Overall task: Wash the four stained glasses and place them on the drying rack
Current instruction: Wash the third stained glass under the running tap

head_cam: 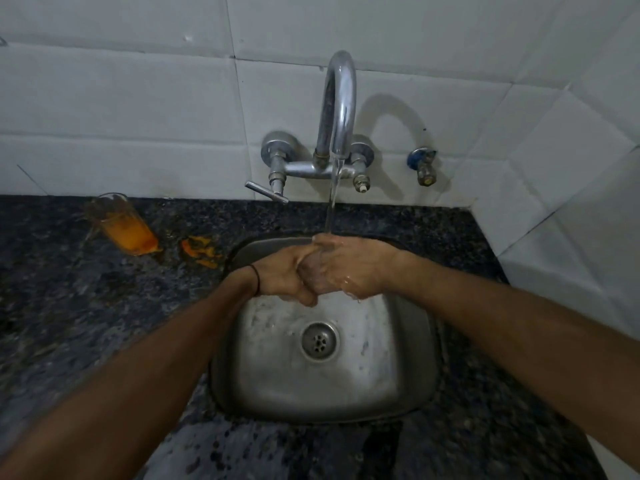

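Over the steel sink [408, 368], both my hands meet under the running water [331, 202] from the tap [337, 109]. My left hand [282, 275] curls its fingers round a clear glass [311, 275], which shows only faintly between the hands. My right hand [353, 266], wet, wraps the glass from the other side. Another glass [119, 221], stained orange inside, stands on the dark counter at the left, apart from the sink.
An orange spill [201, 251] lies on the speckled granite counter [86, 306] between the stained glass and the sink. A tap lever [266, 192] and a small blue valve [422, 164] sit on the white tiled wall. No drying rack is in view.
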